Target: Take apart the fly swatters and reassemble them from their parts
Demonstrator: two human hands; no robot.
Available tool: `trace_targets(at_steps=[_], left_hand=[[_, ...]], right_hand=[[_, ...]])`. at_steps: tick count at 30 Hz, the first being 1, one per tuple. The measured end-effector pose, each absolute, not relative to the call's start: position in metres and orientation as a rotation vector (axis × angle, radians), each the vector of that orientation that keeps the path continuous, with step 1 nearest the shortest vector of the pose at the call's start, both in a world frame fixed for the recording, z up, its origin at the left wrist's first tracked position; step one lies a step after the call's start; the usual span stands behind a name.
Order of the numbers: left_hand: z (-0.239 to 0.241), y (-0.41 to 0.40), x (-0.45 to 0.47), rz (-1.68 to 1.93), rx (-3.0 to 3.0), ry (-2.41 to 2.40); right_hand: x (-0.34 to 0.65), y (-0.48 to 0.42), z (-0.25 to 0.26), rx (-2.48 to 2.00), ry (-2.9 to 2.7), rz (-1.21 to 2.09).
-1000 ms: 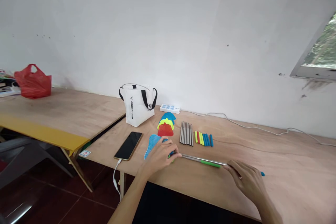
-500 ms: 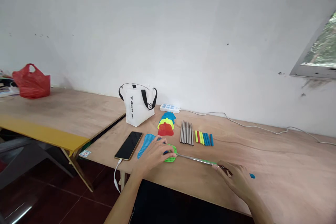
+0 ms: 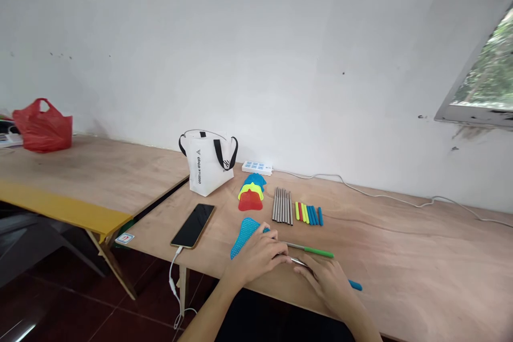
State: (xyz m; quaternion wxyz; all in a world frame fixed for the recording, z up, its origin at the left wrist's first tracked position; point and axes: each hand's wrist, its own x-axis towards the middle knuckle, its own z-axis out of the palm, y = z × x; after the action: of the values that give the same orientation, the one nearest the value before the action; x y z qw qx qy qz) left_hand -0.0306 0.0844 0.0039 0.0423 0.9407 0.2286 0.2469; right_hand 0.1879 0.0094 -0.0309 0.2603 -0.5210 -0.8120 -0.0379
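Both hands are on a fly swatter with a blue mesh head (image 3: 245, 235), a thin metal rod and a blue handle end (image 3: 355, 285). My left hand (image 3: 262, 254) is closed round the rod just below the head. Farther along, my right hand (image 3: 326, 280) grips the rod near the handle, its fingertips close to the left ones. Behind them lies a second rod with a green handle (image 3: 319, 251); its other end is hidden by my left hand. Red, yellow and blue swatter heads (image 3: 250, 201) overlap farther back. Beside these are several metal tubes (image 3: 282, 207) and short coloured handles (image 3: 308, 214).
A phone (image 3: 193, 226) with a white cable lies left of my hands. Behind it stand a white bag (image 3: 206, 171) with black straps and a power strip (image 3: 257, 168). A red plastic bag (image 3: 47, 127) sits on the other table. The table's front edge is close.
My hands have come closer together. The blue head has shifted right along with my left hand, and the right hand has moved left and nearer. The green head is now covered.
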Motion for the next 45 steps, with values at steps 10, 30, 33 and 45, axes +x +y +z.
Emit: trace_targets(at_steps=[10, 30, 33, 45], left_hand=[[0.020, 0.106, -0.075, 0.802, 2.857, 0.808], [0.041, 0.110, -0.101, 1.214, 2.802, 1.054], [0.040, 0.110, -0.100, 1.118, 2.815, 1.000], [0.064, 0.093, -0.118, 1.260, 2.949, 0.963]], right_hand=[[0.259, 0.012, -0.034, -1.498, -2.070, -0.443], [0.324, -0.007, -0.013, -1.709, -1.640, -0.553], [0.329, -0.010, -0.010, -1.732, -1.669, -0.532], [0.299, -0.032, 0.020, -1.649, -1.647, -0.680]])
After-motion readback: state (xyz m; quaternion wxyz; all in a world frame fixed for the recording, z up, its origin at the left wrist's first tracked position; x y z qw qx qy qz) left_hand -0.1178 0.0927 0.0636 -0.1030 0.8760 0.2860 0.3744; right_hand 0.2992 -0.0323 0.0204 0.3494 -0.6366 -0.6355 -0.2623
